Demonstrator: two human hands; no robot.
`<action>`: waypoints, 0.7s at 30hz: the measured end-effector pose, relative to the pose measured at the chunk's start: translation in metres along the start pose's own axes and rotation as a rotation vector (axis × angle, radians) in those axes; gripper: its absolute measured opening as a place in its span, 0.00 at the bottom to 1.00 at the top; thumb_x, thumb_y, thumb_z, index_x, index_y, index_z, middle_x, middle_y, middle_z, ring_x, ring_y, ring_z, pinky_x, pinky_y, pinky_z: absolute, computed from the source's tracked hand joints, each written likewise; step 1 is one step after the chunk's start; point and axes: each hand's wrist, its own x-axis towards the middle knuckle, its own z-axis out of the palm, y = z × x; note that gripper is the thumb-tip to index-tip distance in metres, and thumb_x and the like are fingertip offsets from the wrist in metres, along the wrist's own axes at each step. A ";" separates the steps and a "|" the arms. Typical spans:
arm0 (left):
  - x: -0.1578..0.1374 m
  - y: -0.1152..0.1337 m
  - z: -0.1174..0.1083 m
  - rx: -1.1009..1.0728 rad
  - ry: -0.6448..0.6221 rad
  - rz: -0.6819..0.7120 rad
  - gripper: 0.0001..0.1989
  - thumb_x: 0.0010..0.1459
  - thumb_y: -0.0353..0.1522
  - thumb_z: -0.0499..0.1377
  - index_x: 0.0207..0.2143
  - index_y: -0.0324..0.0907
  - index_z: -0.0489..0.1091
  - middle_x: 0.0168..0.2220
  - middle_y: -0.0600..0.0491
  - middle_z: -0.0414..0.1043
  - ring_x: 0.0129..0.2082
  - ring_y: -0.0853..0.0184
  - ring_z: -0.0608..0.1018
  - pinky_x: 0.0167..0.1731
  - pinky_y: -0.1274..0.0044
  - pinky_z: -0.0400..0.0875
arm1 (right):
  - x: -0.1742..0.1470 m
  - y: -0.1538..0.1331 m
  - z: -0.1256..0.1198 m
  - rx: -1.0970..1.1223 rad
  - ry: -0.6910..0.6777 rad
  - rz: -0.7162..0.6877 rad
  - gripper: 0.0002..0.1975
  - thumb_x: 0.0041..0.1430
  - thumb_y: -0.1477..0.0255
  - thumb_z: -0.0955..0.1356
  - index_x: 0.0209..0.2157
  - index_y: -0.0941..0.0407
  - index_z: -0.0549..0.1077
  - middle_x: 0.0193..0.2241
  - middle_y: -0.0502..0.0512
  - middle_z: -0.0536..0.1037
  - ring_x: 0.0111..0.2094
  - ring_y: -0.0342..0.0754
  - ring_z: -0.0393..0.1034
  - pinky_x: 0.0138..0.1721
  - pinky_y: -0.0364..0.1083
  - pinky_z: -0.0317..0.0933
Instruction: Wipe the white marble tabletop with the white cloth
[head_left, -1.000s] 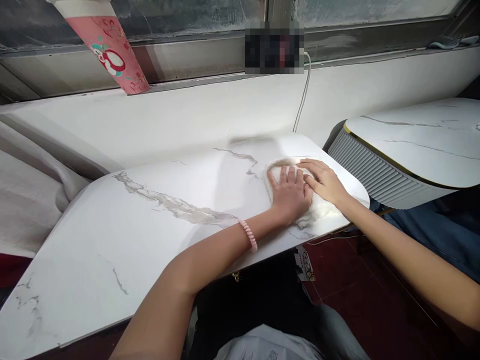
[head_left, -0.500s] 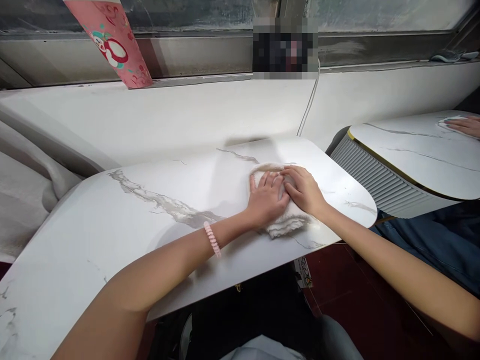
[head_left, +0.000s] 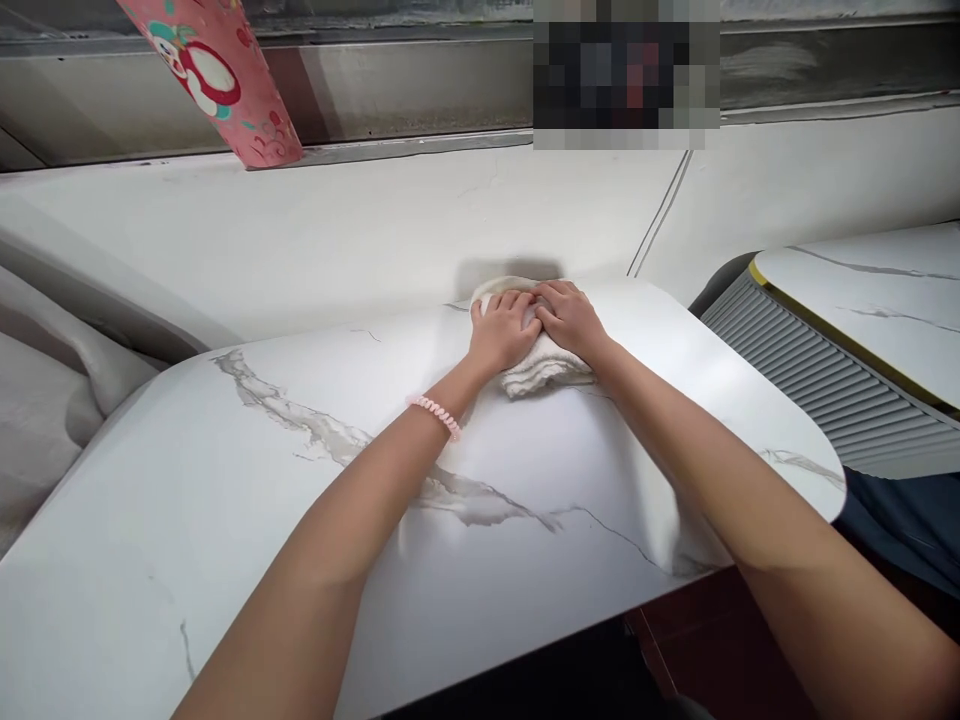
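Note:
A folded white towel [head_left: 551,368] lies on the white marble-patterned table [head_left: 300,560], close to its far edge by the wall. My left hand [head_left: 504,330] rests flat on the towel's left part with its fingers spread. A pink coiled band [head_left: 436,413] circles the left wrist. My right hand [head_left: 571,318] lies on the towel's right part, fingers stretched toward the left hand and the two hands touching or nearly so. Both palms press down from above, and their undersides are hidden.
A pink patterned cup-like container [head_left: 225,90] stands on the window ledge. A blurred-out dark object [head_left: 622,80] is farther right, with thin cables [head_left: 660,215] below. Grey fabric [head_left: 45,390] borders the left. Another marble-topped table [head_left: 885,275] with a ribbed side stands at right.
Both hands and the towel have slid away from me toward the wall and slightly left. My view has shifted, and the co-worker's hand on the other table is out of sight.

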 end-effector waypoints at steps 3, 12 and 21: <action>0.015 -0.012 -0.001 -0.001 0.023 0.003 0.22 0.67 0.37 0.45 0.60 0.47 0.65 0.64 0.51 0.65 0.65 0.58 0.63 0.67 0.56 0.45 | 0.019 0.002 0.008 -0.028 -0.002 0.001 0.19 0.60 0.74 0.58 0.46 0.57 0.75 0.52 0.63 0.75 0.56 0.59 0.64 0.59 0.58 0.58; 0.017 -0.017 0.001 0.018 0.040 0.003 0.22 0.68 0.37 0.44 0.61 0.47 0.63 0.64 0.51 0.65 0.66 0.60 0.63 0.69 0.56 0.44 | 0.029 0.005 0.016 -0.120 -0.038 -0.008 0.20 0.63 0.73 0.57 0.50 0.58 0.74 0.53 0.64 0.74 0.56 0.58 0.64 0.59 0.56 0.58; -0.058 0.005 -0.006 0.075 0.097 -0.089 0.22 0.68 0.35 0.44 0.62 0.43 0.63 0.66 0.48 0.63 0.68 0.60 0.61 0.69 0.54 0.44 | -0.022 -0.027 0.004 -0.026 -0.109 -0.129 0.21 0.64 0.73 0.57 0.53 0.57 0.73 0.57 0.62 0.73 0.59 0.57 0.63 0.61 0.57 0.57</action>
